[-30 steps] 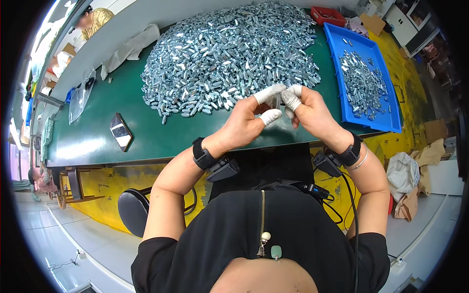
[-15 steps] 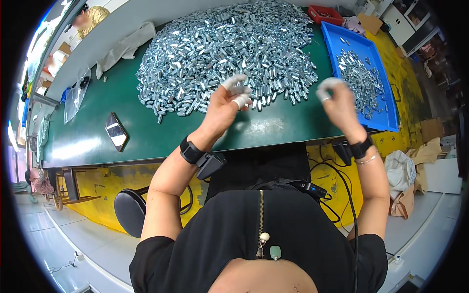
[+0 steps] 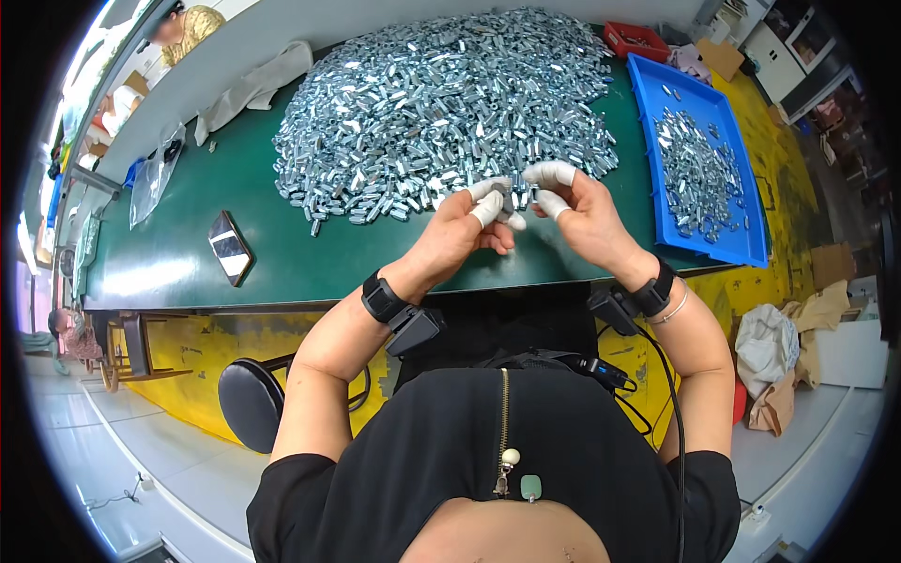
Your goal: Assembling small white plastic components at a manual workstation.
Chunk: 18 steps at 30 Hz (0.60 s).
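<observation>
A big heap of small silvery long metal nuts [image 3: 441, 113] covers the table's middle. My left hand [image 3: 455, 230], with white finger covers on the thumb and fingers, is at the heap's near edge. Its fingers are closed on a small grey metal nut [image 3: 504, 188], partly hidden by the fingertips. Close by on the right, my right hand [image 3: 591, 220] also wears white covers. Its thumb and forefinger curve toward the left fingertips with a gap between them, and I make out nothing held there. A blue tray [image 3: 648, 122] on the right holds a smaller scatter of the nuts.
On the green table [image 3: 178, 267] lie a phone [image 3: 229, 249] and a clear plastic bag [image 3: 158, 183] at left. Pale cloth [image 3: 249, 94] rests along the back ledge. A red bin [image 3: 638, 40] stands beyond the tray. Another person [image 3: 192, 30] is at far left.
My right hand has moved left from the blue tray's edge to beside my left hand. My left hand has shifted right and slightly nearer, its fingers still closed.
</observation>
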Each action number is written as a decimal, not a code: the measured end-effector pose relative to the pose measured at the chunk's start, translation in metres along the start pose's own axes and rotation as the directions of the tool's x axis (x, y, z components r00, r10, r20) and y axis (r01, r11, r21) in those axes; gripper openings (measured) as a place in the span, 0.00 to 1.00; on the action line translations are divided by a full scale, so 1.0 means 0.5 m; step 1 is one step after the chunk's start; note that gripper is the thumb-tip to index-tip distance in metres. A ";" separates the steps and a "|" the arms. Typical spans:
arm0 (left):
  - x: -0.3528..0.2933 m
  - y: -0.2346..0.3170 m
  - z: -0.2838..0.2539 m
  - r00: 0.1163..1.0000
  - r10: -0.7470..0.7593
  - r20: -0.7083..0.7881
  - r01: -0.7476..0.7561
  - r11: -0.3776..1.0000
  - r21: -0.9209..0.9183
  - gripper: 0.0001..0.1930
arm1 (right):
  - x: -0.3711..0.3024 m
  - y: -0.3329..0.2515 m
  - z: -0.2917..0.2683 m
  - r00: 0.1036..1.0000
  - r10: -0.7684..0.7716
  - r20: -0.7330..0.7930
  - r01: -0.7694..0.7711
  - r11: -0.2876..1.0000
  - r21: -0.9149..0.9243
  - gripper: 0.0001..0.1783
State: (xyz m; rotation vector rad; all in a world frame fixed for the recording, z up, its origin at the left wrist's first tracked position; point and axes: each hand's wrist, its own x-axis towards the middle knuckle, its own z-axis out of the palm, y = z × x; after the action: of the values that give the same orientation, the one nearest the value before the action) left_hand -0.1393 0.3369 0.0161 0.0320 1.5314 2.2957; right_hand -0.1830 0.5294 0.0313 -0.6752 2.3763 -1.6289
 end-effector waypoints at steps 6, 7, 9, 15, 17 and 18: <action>0.009 -0.013 -0.009 0.949 0.054 0.312 0.038 0.958 -0.283 0.21 | -0.012 -0.052 -0.007 0.976 -0.211 -0.061 0.204 0.972 -0.114 0.12; 0.005 -0.012 -0.006 0.950 0.053 0.309 0.038 0.958 -0.283 0.21 | -0.013 -0.057 -0.008 0.976 -0.211 -0.059 0.204 0.973 -0.111 0.12; -0.008 0.010 0.024 0.965 0.073 0.253 -0.018 0.977 -0.214 0.20 | -0.014 -0.072 -0.013 0.973 -0.224 -0.055 0.219 0.971 -0.097 0.11; -0.013 0.020 0.045 0.977 0.125 0.171 -0.097 0.982 -0.159 0.21 | -0.016 -0.087 -0.009 0.936 -0.344 -0.069 0.326 0.926 -0.189 0.09; -0.013 0.015 0.038 0.977 0.123 0.177 -0.096 0.983 -0.155 0.23 | -0.019 -0.087 -0.015 0.941 -0.337 -0.040 0.320 0.921 -0.224 0.09; -0.013 0.014 0.035 0.976 0.123 0.179 -0.095 0.984 -0.154 0.24 | -0.020 -0.087 -0.018 0.943 -0.333 -0.026 0.317 0.917 -0.241 0.09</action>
State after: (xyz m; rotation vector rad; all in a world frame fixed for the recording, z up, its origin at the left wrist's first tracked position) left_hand -0.1316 0.3482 0.0306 0.2931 1.2963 2.4053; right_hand -0.1664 0.5287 0.0740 -1.1319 2.6450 -1.5151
